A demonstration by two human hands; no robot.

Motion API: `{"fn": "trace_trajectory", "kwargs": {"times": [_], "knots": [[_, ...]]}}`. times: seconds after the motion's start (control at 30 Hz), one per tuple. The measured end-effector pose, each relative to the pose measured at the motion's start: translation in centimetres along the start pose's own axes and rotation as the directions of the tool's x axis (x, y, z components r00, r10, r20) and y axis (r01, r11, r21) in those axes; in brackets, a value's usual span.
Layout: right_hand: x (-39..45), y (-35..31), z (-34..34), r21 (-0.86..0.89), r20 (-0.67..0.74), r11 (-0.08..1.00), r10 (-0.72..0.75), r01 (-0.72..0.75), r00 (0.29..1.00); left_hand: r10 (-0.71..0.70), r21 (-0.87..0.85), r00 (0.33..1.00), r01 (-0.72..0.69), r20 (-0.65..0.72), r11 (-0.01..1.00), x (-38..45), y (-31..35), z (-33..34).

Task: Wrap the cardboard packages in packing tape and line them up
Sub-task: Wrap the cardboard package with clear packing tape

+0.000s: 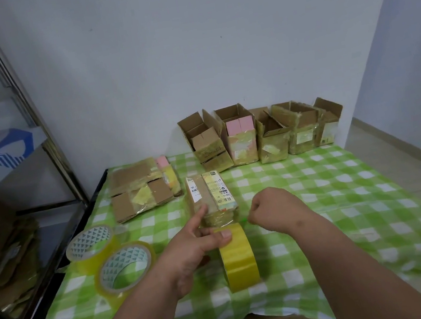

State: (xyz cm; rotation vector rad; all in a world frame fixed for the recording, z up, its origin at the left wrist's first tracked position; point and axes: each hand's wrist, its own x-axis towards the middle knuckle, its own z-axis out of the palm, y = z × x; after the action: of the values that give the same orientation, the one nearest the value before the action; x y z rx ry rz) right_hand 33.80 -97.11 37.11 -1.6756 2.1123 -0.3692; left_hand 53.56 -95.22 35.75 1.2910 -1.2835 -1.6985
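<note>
A small closed cardboard package (210, 198) with printed labels lies in the middle of the green checked tablecloth (335, 194). A yellow tape roll (238, 259) stands on edge just in front of it. My left hand (191, 249) holds that roll, thumb on its top and forefinger stretched onto the package's near left side. My right hand (271, 210) is a fist to the right of the package, pinching something small and green (244, 220) at the package's near corner. Whether a tape strip runs from roll to package is unclear.
Several open cardboard boxes (261, 134) stand in a row against the back wall. Flattened cardboard (142, 190) lies at the table's left. Two more tape rolls (91, 244) (124, 269) sit front left. A metal shelf with cardboard (1, 250) stands left of the table.
</note>
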Motion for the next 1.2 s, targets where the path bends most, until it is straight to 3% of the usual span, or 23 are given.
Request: {"fn": "trace_trajectory", "kwargs": {"times": [0.17,0.3,0.4,0.47,0.5,0.57,0.63,0.8,1.0,1.2], "knots": [[-0.6,2.9,1.4,0.081,-0.027,0.994,0.079,-0.077,0.996,-0.003,0.025,1.0,0.002,0.026,1.0,-0.1,0.2,0.0],[-1.1,3.9,3.3,-0.104,-0.003,0.982,0.161,-0.16,0.987,-0.009,0.032,0.999,0.008,0.032,0.999,-0.1,0.3,-0.1],[-1.6,3.3,3.9,-0.15,-0.156,0.979,0.115,-0.139,0.981,-0.01,0.036,0.999,0.009,0.038,0.999,-0.1,0.3,-0.1],[-1.8,2.2,4.0,0.039,-0.205,0.995,0.099,-0.093,0.974,-0.011,0.036,0.999,0.01,0.039,0.999,-0.1,0.3,-0.1],[-2.0,1.5,4.0,0.206,-0.155,0.975,0.114,-0.081,0.981,-0.011,0.035,0.999,0.01,0.042,0.999,-0.1,0.2,-0.1],[-2.5,0.0,4.1,0.579,0.047,0.804,0.13,-0.133,0.99,-0.012,0.037,0.999,0.01,0.053,0.999,-0.1,0.2,-0.1],[-2.9,-0.9,4.1,0.756,0.208,0.607,0.134,-0.246,0.969,-0.01,0.039,0.998,0.007,0.059,0.999,-0.1,0.2,-0.1],[-2.3,-1.6,4.2,0.844,0.261,0.445,0.144,-0.298,0.954,-0.002,0.018,0.998,0.001,0.069,1.0,-0.3,0.1,0.0],[-2.2,-2.0,4.2,0.835,0.237,0.465,0.177,-0.294,0.955,0.021,0.011,0.996,-0.022,0.082,1.0,-0.2,0.0,-0.1],[-2.2,-1.8,4.5,0.849,0.179,0.471,0.171,-0.239,0.969,-0.013,0.222,0.999,0.001,0.053,0.975,-0.3,0.4,-0.5]]}}
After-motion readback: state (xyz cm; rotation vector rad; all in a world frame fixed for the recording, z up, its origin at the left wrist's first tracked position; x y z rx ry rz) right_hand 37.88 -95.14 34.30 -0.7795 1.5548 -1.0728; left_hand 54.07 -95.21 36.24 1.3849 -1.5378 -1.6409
